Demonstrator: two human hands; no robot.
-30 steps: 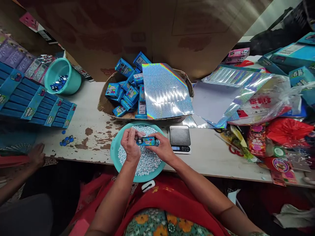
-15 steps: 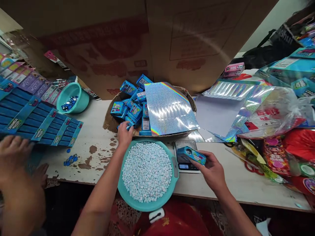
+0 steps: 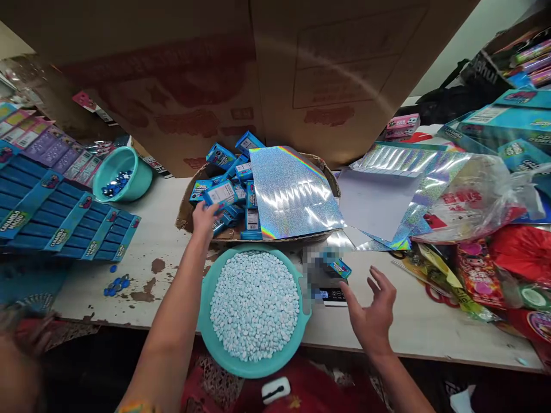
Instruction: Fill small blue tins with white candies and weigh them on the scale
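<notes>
My left hand [image 3: 204, 219] grips a small blue printed box [image 3: 221, 195], its pale label side turned up, above other such boxes in a torn cardboard tray [image 3: 184, 213]. My right hand [image 3: 373, 312] is open, fingers apart and holding nothing, just right of the digital scale [image 3: 338, 296]. Another small blue box [image 3: 339, 268] lies on the scale; part of that area is pixelated. Between my arms stands a turquoise basin [image 3: 205, 321] full of small pale-blue and white pellets [image 3: 255, 307].
A silvery holographic sheet [image 3: 297, 195] covers the tray's right part. At left are a turquoise bucket [image 3: 142, 178] of blue caps, loose caps [image 3: 117, 285] and rows of blue boxes [image 3: 73, 212]. A co-worker's blurred arm [image 3: 19, 355] is at lower left. Plastic bags [image 3: 465, 201] crowd the right.
My right hand has let go of its blue box onto the scale and drawn back rightward. My left hand has lifted a box slightly up and left. The co-worker's hand has moved down.
</notes>
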